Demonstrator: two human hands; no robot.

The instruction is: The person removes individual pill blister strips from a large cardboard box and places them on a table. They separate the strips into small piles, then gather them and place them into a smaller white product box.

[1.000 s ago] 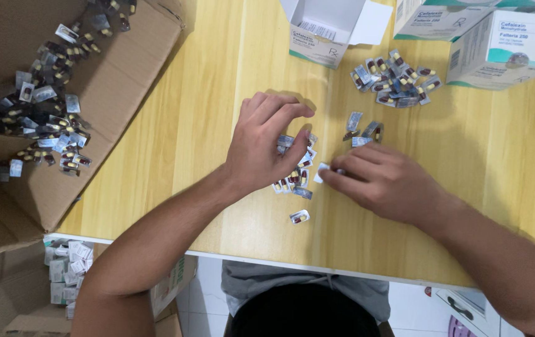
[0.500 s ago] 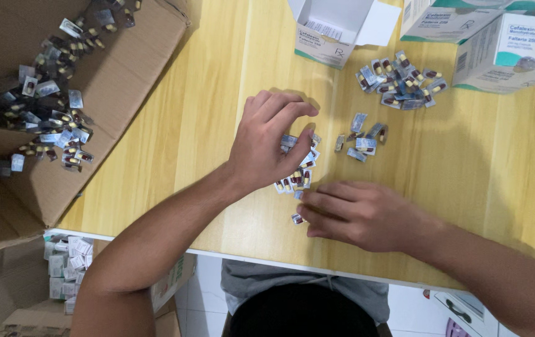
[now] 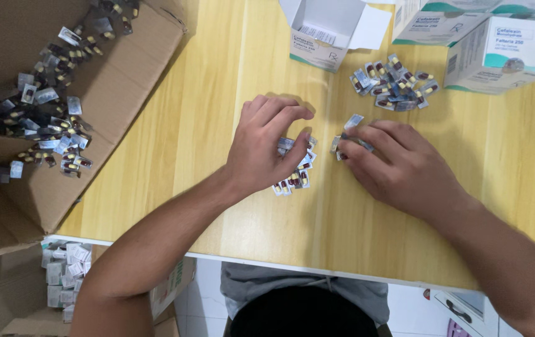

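My left hand (image 3: 264,146) rests on the wooden table (image 3: 217,81), fingers curled around a stack of small capsule blister packets (image 3: 294,171) that stick out under the palm. My right hand (image 3: 398,165) lies just to the right, its fingertips pressing on a few loose blister packets (image 3: 350,130). A looser pile of the same silver packets with red and yellow capsules (image 3: 392,84) sits a little beyond my right hand.
An open cardboard box (image 3: 111,93) at the left holds several blister packets (image 3: 49,122). An open white medicine carton (image 3: 327,34) and closed white-and-teal cartons (image 3: 498,50) stand at the far edge. Another box of packets (image 3: 64,274) sits below the table's near edge.
My right hand has moved from the near side of the stack up and right onto the loose packets. My left hand stays on the stack.
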